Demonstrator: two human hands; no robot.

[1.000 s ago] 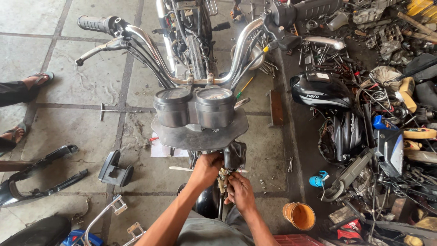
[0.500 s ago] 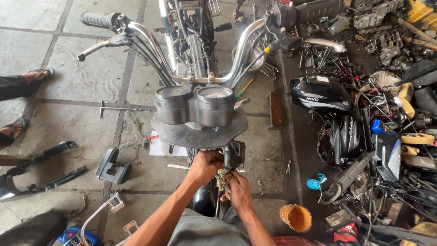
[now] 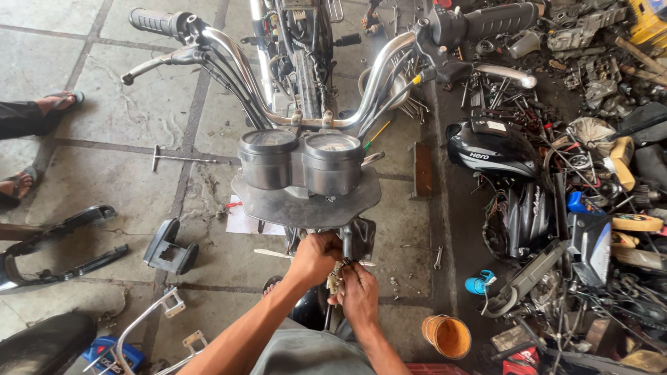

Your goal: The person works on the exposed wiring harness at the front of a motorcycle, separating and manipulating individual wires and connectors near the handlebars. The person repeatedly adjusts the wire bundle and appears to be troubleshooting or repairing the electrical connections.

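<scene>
Left hand (image 3: 314, 255), lower centre of frame: grip closed, fingers curled around something under the grey mounting plate; what exactly is held, cannot tell. Right hand (image 3: 359, 295), just below and right of it: grip closed on a small pale bundle of wire connectors (image 3: 335, 276) that sits between the two hands. Hands nearly touching across the bundle. Both forearms entering from bottom edge of frame.

Directly above the hands: flat grey mounting plate (image 3: 306, 205) carrying a pair of round grey instrument gauges (image 3: 300, 161), side by side, faces up. Dark square block (image 3: 360, 239) just right of the left hand, under the plate's edge.

Above the gauges: chrome motorcycle handlebar (image 3: 372, 83) sweeping to both upper corners, black rubber handle (image 3: 151, 21) at upper left, second black handle (image 3: 497, 19) at upper right. Stripped motorcycle frame (image 3: 300, 48) running up to the top edge.

Left of the hands, on the grey tiled floor (image 3: 125, 118): black plastic bracket (image 3: 170, 248); T-shaped metal wrench (image 3: 182, 159) further up. Sandalled foot of another person (image 3: 61, 103) at left edge.

Right of the hands: orange plastic cup (image 3: 447, 336), lower right; black motorcycle fuel tank (image 3: 492, 148) at centre right; dense heap of mixed dark parts (image 3: 597, 229) filling the right side.
</scene>
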